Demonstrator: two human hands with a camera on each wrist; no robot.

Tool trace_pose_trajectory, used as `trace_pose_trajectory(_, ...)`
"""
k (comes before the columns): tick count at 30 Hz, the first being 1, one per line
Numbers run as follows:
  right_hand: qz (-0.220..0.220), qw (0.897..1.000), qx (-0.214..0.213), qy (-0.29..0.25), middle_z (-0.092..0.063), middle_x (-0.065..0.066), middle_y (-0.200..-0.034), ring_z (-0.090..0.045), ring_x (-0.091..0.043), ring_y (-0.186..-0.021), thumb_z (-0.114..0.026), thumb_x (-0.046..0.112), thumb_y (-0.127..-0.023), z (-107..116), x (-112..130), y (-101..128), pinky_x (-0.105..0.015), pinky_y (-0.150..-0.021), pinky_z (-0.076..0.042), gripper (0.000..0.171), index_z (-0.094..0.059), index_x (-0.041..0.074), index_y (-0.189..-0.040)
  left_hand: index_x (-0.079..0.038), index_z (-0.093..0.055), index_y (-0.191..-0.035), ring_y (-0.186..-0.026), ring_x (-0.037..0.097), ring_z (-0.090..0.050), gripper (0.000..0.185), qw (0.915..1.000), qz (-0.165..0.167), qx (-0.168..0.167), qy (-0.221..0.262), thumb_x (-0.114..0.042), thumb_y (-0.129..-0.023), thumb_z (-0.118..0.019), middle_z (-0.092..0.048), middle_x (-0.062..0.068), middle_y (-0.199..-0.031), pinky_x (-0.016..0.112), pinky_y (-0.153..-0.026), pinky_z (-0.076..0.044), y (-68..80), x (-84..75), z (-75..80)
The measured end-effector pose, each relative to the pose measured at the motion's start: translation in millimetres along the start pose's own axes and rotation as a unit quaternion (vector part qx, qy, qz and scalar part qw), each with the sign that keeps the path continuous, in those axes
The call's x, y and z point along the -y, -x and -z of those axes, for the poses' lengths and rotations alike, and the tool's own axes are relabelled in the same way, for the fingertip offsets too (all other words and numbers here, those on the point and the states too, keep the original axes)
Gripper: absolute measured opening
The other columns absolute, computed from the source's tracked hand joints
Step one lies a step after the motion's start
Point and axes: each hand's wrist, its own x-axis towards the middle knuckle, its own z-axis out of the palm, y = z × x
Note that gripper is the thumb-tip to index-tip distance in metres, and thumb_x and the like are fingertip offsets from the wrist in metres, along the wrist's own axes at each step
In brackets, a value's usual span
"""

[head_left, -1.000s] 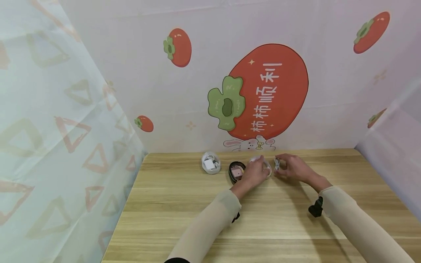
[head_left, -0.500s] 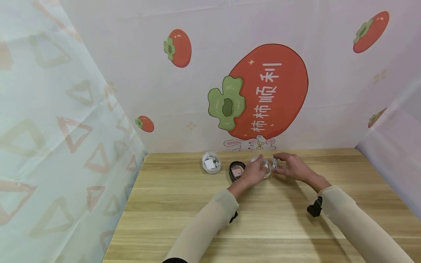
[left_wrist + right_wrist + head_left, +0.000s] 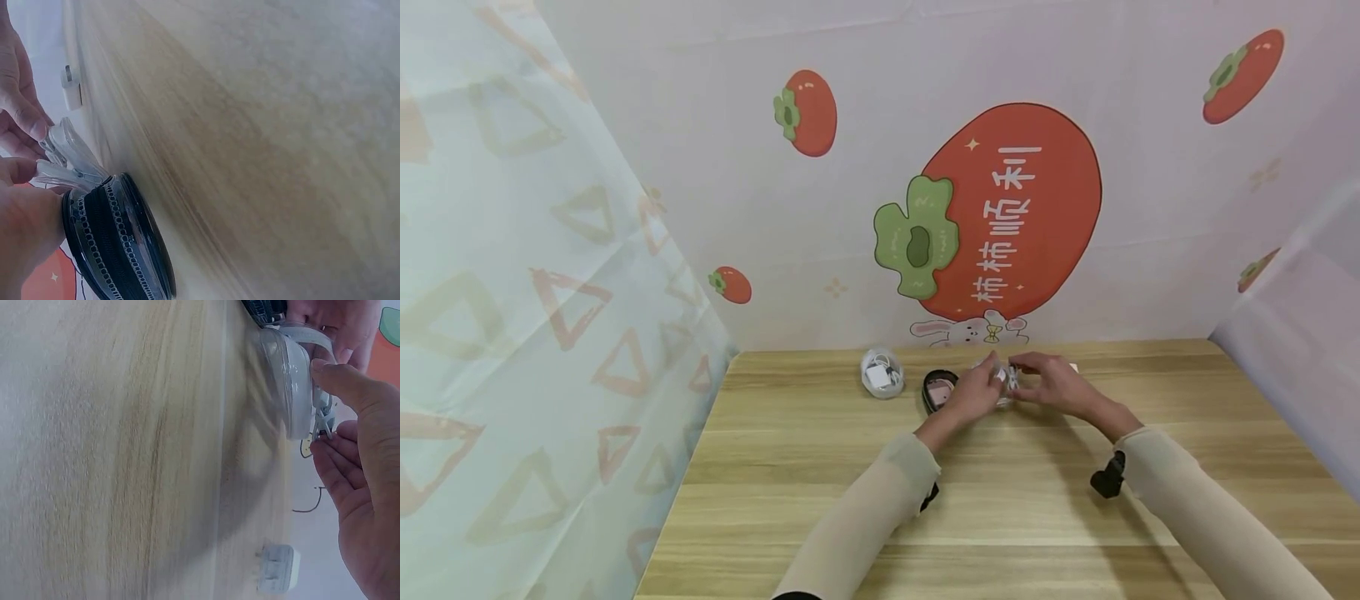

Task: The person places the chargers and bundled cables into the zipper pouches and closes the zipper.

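My left hand grips the raised lid of a small clear round case, which sits on the table with its lid up. My right hand pinches a coiled white cable at the mouth of that case. In the right wrist view, thumb and fingertips hold the cable against the case's opening. A black-trimmed round zip case with something pink inside stands just left of the clear one, close to my left hand. The fingers partly hide the clear case in the head view.
Another clear round case with a white charger and cable inside stands further left. A white plug adapter lies on the table to the right, mostly behind my right hand in the head view. A printed cloth wall rises behind the wooden table.
My right hand has moved left with the coiled cable, from beside the clear case to its mouth. The plug adapter has come into view behind it. My left hand has shifted slightly left.
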Motion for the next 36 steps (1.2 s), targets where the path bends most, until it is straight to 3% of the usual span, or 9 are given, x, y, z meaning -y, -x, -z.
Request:
trace_pose_trajectory(2, 0.006, 1.000, 0.003, -0.009, -0.072, -0.024, -0.128, -0.073, -0.042, -0.112, -0.091, 0.024, -0.085, -2.2, -0.7, -0.6, -0.055, -0.093, -0.059, 0.059, -0.069, -0.006, -0.132, -0.017, -0.030, -0.168, -0.041, 0.011, -0.034, 0.059, 1.0000, -0.004, -0.001, 0.004, -0.018, -0.112, -0.046, -0.058, 0.009, -0.070, 0.025, -0.041, -0.033, 1.9, -0.3, 1.0)
trace_pose_trajectory(5, 0.010, 1.000, 0.002, -0.014, -0.073, -0.023, -0.128, -0.074, -0.041, -0.111, -0.092, 0.023, -0.084, -4.4, -0.9, -1.0, -0.054, -0.093, -0.060, 0.060, -0.069, -0.005, -0.132, -0.021, -0.039, -0.165, -0.057, 0.010, -0.048, 0.054, 0.9999, -0.009, -0.008, -0.010, -0.018, -0.112, -0.045, -0.076, 0.010, -0.107, 0.024, -0.053, -0.041, 4.2, -1.1, 1.9)
trace_pose_trajectory(7, 0.007, 1.000, 0.001, -0.013, -0.073, -0.023, -0.127, -0.074, -0.040, -0.111, -0.093, 0.022, -0.083, -5.4, -0.9, -1.4, -0.054, -0.093, -0.060, 0.060, -0.070, -0.005, -0.132, -0.023, -0.046, -0.162, -0.074, 0.009, -0.055, 0.050, 0.9997, -0.009, -0.015, -0.015, -0.018, -0.112, -0.046, -0.070, 0.005, -0.138, 0.023, -0.065, -0.045, 5.4, -2.0, 2.6)
trace_pose_trajectory(9, 0.004, 1.000, 0.001, -0.010, -0.073, -0.023, -0.127, -0.074, -0.040, -0.111, -0.093, 0.022, -0.083, -6.2, -0.9, -1.6, -0.054, -0.093, -0.060, 0.061, -0.070, -0.005, -0.132, -0.022, -0.052, -0.158, -0.079, 0.010, -0.056, 0.047, 0.9995, -0.009, -0.022, -0.019, -0.017, -0.112, -0.046, -0.057, -0.001, -0.156, 0.024, -0.070, -0.046, 6.2, -2.7, 3.3)
trace_pose_trajectory(16, 0.004, 1.000, 0.007, -0.008, -0.073, -0.022, -0.127, -0.073, -0.040, -0.113, -0.093, 0.018, -0.082, -10.6, -4.2, -1.2, -0.054, -0.095, -0.059, 0.061, -0.069, -0.004, -0.133, -0.020, -0.053, -0.158, -0.058, 0.009, -0.044, 0.047, 0.9994, -0.005, -0.022, -0.026, -0.017, -0.111, -0.047, -0.061, 0.001, -0.152, 0.024, -0.061, -0.043, 8.0, -3.2, 8.0)
trace_pose_trajectory(22, 0.017, 1.000, 0.018, 0.006, -0.072, -0.022, -0.128, -0.073, -0.040, -0.114, -0.092, 0.014, -0.082, -14.6, -5.5, 0.0, -0.054, -0.095, -0.059, 0.059, -0.068, -0.006, -0.133, -0.019, -0.050, -0.159, -0.050, 0.009, -0.042, 0.049, 0.9977, -0.004, -0.015, -0.066, -0.020, -0.111, -0.048, -0.074, 0.005, -0.121, 0.027, -0.060, -0.046, 8.4, -0.3, 13.0)
trace_pose_trajectory(26, 0.016, 1.000, 0.021, 0.012, -0.073, -0.022, -0.129, -0.073, -0.039, -0.114, -0.092, 0.017, -0.081, -14.9, -3.4, -0.9, -0.054, -0.095, -0.059, 0.060, -0.069, -0.005, -0.132, -0.017, -0.049, -0.160, -0.066, 0.011, -0.052, 0.049, 0.9968, -0.009, -0.016, -0.078, -0.021, -0.111, -0.047, -0.066, 0.000, -0.146, 0.028, -0.079, -0.052, 8.3, 1.9, 14.7)
trace_pose_trajectory(30, 0.015, 0.999, 0.025, 0.015, -0.073, -0.021, -0.129, -0.073, -0.038, -0.115, -0.093, 0.019, -0.081, -14.9, -1.7, -2.2, -0.053, -0.095, -0.059, 0.061, -0.069, -0.004, -0.132, -0.019, -0.050, -0.160, -0.083, 0.013, -0.059, 0.049, 0.9956, -0.022, -0.020, -0.088, -0.018, -0.110, -0.046, -0.058, -0.003, -0.156, 0.030, -0.099, -0.051, 8.2, 4.5, 15.4)
trace_pose_trajectory(36, 0.015, 0.999, 0.030, 0.023, -0.072, -0.020, -0.130, -0.072, -0.037, -0.116, -0.093, 0.020, -0.081, -16.0, -3.2, -2.7, -0.053, -0.096, -0.059, 0.061, -0.069, -0.003, -0.133, -0.024, -0.050, -0.159, -0.063, 0.011, -0.051, 0.051, 0.9953, -0.028, -0.019, -0.091, -0.017, -0.109, -0.047, -0.070, 0.002, -0.137, 0.030, -0.080, -0.052, 10.4, 7.4, 18.3)
